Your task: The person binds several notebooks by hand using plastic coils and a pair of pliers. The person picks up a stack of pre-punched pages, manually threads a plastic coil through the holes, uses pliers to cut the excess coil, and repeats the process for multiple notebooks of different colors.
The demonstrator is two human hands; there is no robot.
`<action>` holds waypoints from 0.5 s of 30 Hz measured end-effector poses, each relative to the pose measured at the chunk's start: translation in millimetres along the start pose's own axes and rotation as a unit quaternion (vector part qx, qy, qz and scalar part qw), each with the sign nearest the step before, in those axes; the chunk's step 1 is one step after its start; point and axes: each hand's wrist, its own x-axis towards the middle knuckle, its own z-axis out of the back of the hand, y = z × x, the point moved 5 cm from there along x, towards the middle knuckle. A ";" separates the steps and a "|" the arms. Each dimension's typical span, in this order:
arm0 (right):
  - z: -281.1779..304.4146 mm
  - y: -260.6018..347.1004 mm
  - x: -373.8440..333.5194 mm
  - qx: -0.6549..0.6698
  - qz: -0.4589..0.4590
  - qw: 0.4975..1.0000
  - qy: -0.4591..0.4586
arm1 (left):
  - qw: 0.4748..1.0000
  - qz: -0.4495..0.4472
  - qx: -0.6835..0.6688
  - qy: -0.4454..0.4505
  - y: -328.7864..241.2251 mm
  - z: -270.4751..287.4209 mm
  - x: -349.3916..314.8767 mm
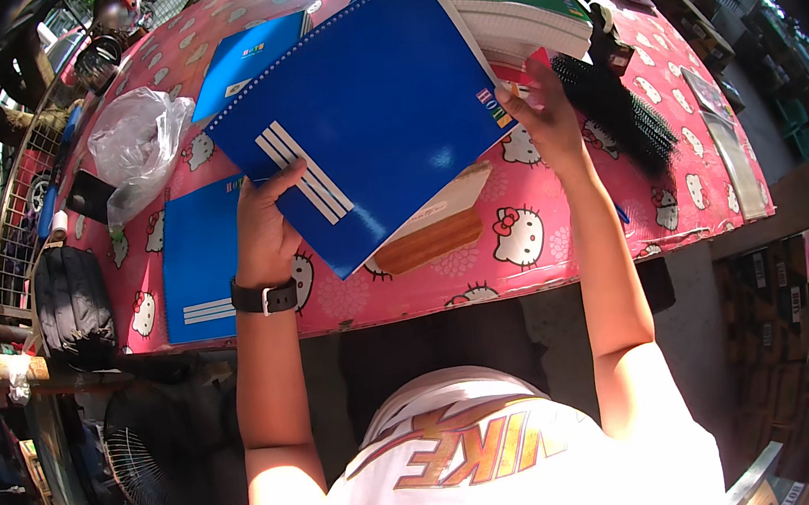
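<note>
blue notebook (373,106) in hands (265,226), coloured lettering (493,107), white stripes (326,197)

I am holding a blue notebook (363,108) carrying a multicoloured block of letters (495,108) near its corner, a lower-left notebook (204,253) and an upper-left notebook (243,63) are showing similar lettering, and my white shirt (605,479) is displaying large gold-brown letters (482,451).

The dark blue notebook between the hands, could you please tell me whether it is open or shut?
The notebook is shut: its cover lies over the pages, whose pale edge shows at right.
</note>
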 end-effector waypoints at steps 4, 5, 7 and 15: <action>-26.1 -39.2 -1.9 0.232 -0.280 0.891 0.271 | 0.982 -0.122 0.133 0.059 -37.5 -13.7 -7.1; -23.3 -28.0 2.2 0.279 -0.248 0.892 0.255 | 0.970 -0.150 0.177 0.071 -50.2 -21.6 -11.8; -21.8 -23.4 3.4 0.340 -0.170 0.882 0.277 | 0.948 -0.206 0.227 0.083 -70.6 -37.9 -17.5; -2.5 -30.7 -28.0 0.383 -0.156 0.876 0.248 | 0.896 -0.182 0.362 0.184 -89.0 -70.4 -8.7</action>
